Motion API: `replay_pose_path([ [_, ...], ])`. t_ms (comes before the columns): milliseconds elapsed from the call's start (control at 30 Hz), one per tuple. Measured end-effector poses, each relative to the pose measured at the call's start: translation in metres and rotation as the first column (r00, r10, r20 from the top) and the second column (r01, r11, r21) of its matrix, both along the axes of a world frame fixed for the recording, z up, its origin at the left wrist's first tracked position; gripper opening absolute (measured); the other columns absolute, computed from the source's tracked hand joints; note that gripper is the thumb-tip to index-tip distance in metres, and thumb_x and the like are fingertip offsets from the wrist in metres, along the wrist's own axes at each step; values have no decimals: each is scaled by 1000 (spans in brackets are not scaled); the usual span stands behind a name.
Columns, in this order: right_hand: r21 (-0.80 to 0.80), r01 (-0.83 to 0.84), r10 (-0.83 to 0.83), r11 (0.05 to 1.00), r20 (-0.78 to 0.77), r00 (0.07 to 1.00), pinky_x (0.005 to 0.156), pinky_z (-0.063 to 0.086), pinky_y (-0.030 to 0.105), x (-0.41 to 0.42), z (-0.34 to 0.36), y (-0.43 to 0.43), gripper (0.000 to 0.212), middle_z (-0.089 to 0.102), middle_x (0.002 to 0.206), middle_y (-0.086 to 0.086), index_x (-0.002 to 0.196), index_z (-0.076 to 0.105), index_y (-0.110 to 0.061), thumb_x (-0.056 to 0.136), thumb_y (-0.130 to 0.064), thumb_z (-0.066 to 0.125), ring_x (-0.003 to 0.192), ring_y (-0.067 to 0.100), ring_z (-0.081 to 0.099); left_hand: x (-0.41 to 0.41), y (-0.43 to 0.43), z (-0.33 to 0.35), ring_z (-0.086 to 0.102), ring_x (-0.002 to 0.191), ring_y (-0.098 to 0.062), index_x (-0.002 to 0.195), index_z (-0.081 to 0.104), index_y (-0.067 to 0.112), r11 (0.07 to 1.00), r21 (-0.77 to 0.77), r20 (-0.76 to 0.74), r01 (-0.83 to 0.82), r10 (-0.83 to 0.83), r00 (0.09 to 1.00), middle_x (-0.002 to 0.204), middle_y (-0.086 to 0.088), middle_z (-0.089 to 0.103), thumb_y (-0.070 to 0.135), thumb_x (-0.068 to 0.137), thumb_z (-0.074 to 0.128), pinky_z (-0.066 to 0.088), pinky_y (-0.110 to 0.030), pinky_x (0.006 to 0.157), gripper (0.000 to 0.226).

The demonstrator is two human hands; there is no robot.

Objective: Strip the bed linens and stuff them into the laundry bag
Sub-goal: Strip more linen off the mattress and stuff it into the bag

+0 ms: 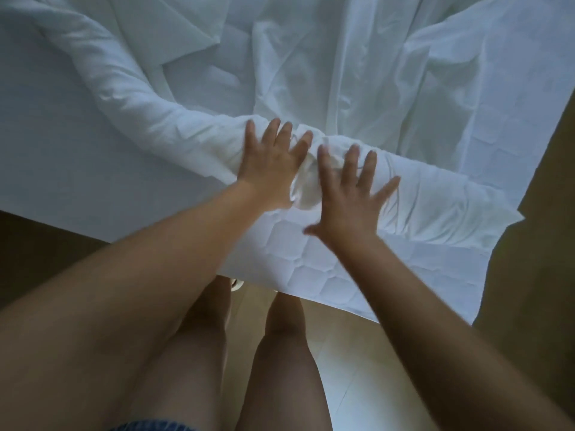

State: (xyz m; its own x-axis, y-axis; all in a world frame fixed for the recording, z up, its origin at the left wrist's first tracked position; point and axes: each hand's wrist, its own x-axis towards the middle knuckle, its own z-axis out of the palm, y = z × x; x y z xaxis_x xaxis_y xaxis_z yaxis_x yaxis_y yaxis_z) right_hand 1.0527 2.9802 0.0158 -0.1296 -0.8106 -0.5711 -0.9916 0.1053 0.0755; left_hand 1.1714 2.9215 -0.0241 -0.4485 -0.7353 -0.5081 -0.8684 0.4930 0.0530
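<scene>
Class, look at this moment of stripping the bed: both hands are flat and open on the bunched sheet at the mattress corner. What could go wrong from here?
1. The left hand and right hand lie open on the rolled sheet, gripping nothing; a push may only slide it further onto the bed.
2. The quilted mattress pad overhangs the corner and could get dragged along.
3. No laundry bag is in view, so the bundle may end up on the floor.

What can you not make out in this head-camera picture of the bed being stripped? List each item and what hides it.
- Laundry bag: nowhere in the head view, outside the frame.
- Left hand and right hand: motion-blurred over the bunched sheet, so contact is unclear.
- Quilted mattress pad: mostly covered by sheet.
- Bed's far end: cut off by the top edge.
</scene>
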Motion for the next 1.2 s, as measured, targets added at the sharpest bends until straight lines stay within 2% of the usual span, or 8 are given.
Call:
replay_pose_path([
  [200,-170,-168,151,971,-108,983,100,29,65,-31,-28,-43,96,48,134,16,141,33,-23,58,-34,80,123,38,45,-21,-58,8,46,124,-32,136,32,22,982,189,70,7,-21,997,131,-9,53,57,50,81,28,-51,102,105],
  [333,21,-154,152,988,82,985,101,28,51,-46,-16,-81,80,52,125,7,135,34,-25,64,-31,72,118,33,46,-29,-86,23,56,90,-26,118,48,26,930,365,68,-43,19,997,101,2,62,56,44,83,37,-38,81,87],
  [633,460,-179,-20,870,396,918,80,47,29,-27,-7,-42,67,63,90,-11,106,55,-33,46,-39,86,92,17,62,-12,-46,29,66,88,-25,116,61,31,589,798,205,-125,-71,976,103,3,66,39,45,88,56,-38,81,77],
  [800,638,-73,-348,766,509,787,88,48,16,-45,-17,-51,48,73,85,-7,91,65,-25,51,-20,90,82,4,69,-10,-4,45,45,120,-27,133,46,26,934,296,-90,200,-181,979,128,-3,50,50,68,66,34,-43,99,72],
  [900,573,-117,-242,811,512,824,89,50,24,-48,-16,-61,47,72,88,-6,94,65,-23,54,-27,89,86,8,67,-3,49,48,21,141,-28,148,17,11,957,82,-48,277,-274,961,152,-9,26,53,73,62,9,-56,113,98],
  [1033,142,40,-89,989,358,930,94,42,39,-31,-9,-21,82,55,124,5,132,48,-22,60,-43,80,115,29,50,10,59,3,59,117,-26,132,48,10,904,-194,-42,380,-395,918,129,-9,61,33,77,57,38,-55,98,61],
  [1100,-304,98,-9,948,279,960,93,42,46,-19,-3,22,73,54,126,17,134,48,-11,69,-35,71,114,39,51,3,35,2,61,112,-26,130,55,11,900,-181,-75,397,-415,907,124,-9,63,34,75,54,39,-50,97,60],
  [1200,-365,-27,77,931,124,989,108,22,59,-11,-8,65,105,31,147,24,143,31,-11,56,-44,81,136,44,25,-20,-17,15,51,120,-27,141,37,13,910,89,-100,404,-396,913,134,-8,51,52,61,71,34,-45,100,95],
])
